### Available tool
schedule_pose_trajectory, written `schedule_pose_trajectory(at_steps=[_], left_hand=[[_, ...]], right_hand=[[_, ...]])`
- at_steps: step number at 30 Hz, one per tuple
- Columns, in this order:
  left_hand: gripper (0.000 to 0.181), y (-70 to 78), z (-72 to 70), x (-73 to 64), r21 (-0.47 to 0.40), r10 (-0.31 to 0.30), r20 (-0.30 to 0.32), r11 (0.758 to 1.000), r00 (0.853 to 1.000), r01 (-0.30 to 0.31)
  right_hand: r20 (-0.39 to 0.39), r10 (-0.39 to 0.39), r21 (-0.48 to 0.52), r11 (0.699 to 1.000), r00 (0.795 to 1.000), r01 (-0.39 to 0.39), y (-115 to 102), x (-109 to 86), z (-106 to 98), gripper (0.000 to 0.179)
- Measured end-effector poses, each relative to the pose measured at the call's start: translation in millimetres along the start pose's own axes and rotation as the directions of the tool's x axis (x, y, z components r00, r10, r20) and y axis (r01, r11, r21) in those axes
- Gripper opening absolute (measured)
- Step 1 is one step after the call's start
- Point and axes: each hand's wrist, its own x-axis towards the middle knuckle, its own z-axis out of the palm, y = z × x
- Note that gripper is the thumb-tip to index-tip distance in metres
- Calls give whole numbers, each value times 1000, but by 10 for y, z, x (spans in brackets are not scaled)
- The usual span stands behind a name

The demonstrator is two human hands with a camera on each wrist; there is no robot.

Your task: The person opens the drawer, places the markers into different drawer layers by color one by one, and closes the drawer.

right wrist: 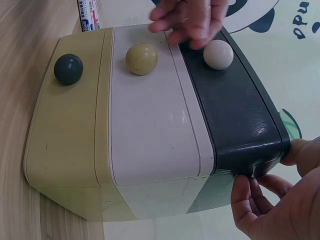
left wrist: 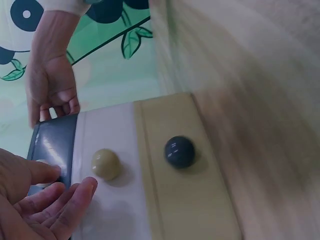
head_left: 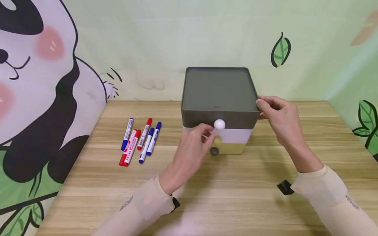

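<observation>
A small three-drawer storage box (head_left: 218, 88) with a dark grey top tier, a white middle tier and a yellow lower tier stands on the table. Each tier has a round knob: a white knob (right wrist: 218, 54) on top, a yellow knob (right wrist: 142, 59) in the middle, a dark knob (right wrist: 68, 69) at the bottom. My left hand (head_left: 189, 144) is at the front, its loosely bent fingers right beside the white knob and holding nothing. My right hand (head_left: 282, 118) grips the box's upper right side, thumb at the rim and fingers lower on the side.
On the wooden table (head_left: 236, 203), left of the box, lie several red markers (head_left: 144, 134) and blue markers (head_left: 154, 138). Behind stands a pale green wall (head_left: 141, 49) with a painted panda and leaves.
</observation>
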Motion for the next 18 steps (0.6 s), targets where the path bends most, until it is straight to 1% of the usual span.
schedule_pose_trajectory(at_steps=[3, 5, 8, 13, 18], left_hand=[[14, -53, 45, -45, -4, -26, 38, 1000, 999, 26], [14, -87, 75, -65, -7, -34, 54, 999, 998, 34], [15, -127, 111, -87, -35, -43, 71, 998, 997, 45], [19, -160, 161, -98, -70, -55, 83, 996, 995, 61], [22, -164, 209, -102, -79, -49, 80, 995, 996, 55]], right_hand=[[0, 0, -16, 1000, 1000, 0, 3, -6, 1, 39], [0, -1, -32, 1000, 1000, 1, 5, -11, 0, 39], [2, -5, -50, 999, 1000, 5, 7, -17, -1, 38], [3, -9, -34, 999, 1000, 10, 8, -13, 0, 38], [4, -15, -9, 1000, 1000, 15, 2, -5, 3, 38]])
